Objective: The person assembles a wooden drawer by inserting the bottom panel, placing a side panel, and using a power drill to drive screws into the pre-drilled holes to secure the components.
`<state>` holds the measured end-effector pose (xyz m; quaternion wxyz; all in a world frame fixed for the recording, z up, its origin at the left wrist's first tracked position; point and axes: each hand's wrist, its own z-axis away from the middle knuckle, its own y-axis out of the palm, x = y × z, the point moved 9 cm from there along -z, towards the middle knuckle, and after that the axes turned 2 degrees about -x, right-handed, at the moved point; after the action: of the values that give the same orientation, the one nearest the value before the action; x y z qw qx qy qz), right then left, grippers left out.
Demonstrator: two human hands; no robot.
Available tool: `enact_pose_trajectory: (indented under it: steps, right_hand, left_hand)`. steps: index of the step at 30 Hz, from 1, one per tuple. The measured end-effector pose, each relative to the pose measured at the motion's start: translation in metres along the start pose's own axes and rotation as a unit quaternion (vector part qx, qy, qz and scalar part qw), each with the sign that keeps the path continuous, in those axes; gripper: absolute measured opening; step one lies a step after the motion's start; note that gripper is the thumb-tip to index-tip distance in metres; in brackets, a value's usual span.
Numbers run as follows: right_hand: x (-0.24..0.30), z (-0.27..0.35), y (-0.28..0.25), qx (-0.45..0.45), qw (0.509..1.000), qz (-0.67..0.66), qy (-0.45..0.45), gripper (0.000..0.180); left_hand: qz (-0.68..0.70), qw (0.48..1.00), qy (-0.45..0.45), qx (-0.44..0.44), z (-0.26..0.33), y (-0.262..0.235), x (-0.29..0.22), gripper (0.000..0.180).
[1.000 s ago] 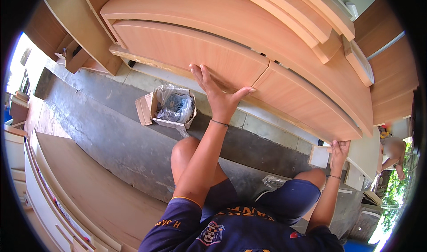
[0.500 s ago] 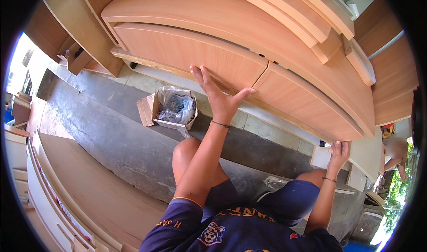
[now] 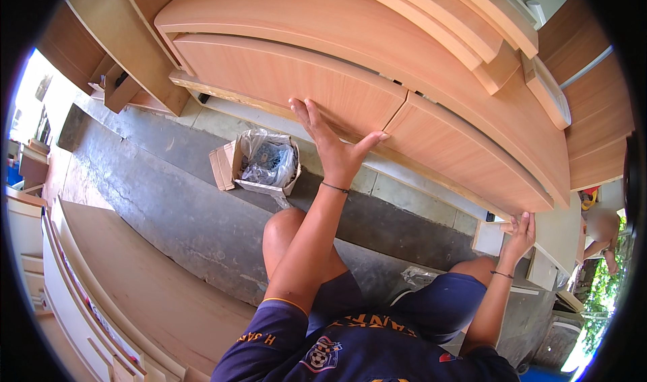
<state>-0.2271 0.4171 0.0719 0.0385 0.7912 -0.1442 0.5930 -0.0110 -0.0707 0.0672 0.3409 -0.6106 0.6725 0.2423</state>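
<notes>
I sit on a grey concrete floor (image 3: 168,200) facing a low wooden cabinet with two door panels side by side. My left hand (image 3: 330,143) lies flat with fingers spread against the lower right corner of the left door panel (image 3: 283,79), near the seam between the doors. My right hand (image 3: 520,232) grips the lower right end of the right door panel (image 3: 465,156), fingers curled over its edge. Both wrists wear thin dark bands.
A small cardboard box (image 3: 259,163) with plastic bags inside stands on the floor left of my left arm. Long wooden boards (image 3: 135,294) lie along the left. Stacked panels (image 3: 472,25) lean above the cabinet. Another person (image 3: 600,230) is at the far right edge.
My left hand stays pressed on the left door. The right hand has shifted slightly along the right door's end; the gap between the doors looks narrower.
</notes>
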Motion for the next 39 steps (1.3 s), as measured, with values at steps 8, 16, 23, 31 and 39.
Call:
enact_pose_trajectory:
  steps: [8, 16, 23, 31, 39]
  right_hand:
    - [0.009, 0.003, 0.003, 0.004, 1.0, 0.003, -0.018, 0.035]
    - [0.01, 0.003, 0.006, 0.011, 0.999, 0.031, -0.03, 0.034]
    - [0.01, 0.003, -0.001, -0.001, 0.999, 0.015, -0.05, 0.035]
    - [0.014, 0.005, 0.022, 0.029, 0.998, -0.034, -0.034, 0.032]
    - [0.021, -0.001, 0.005, 0.061, 0.991, -0.069, -0.097, 0.022]
  left_hand:
    - [0.001, 1.0, -0.003, 0.008, 0.0, 0.002, -0.003, 0.133]
    - [-0.009, 1.0, -0.016, 0.014, 0.0, -0.006, -0.001, 0.128]
    - [-0.027, 0.999, -0.025, 0.023, 0.001, 0.004, -0.005, 0.126]
    - [-0.007, 0.999, -0.033, 0.017, 0.008, 0.004, 0.02, 0.098]
    - [-0.03, 0.998, -0.05, 0.019, 0.012, 0.012, -0.002, 0.093]
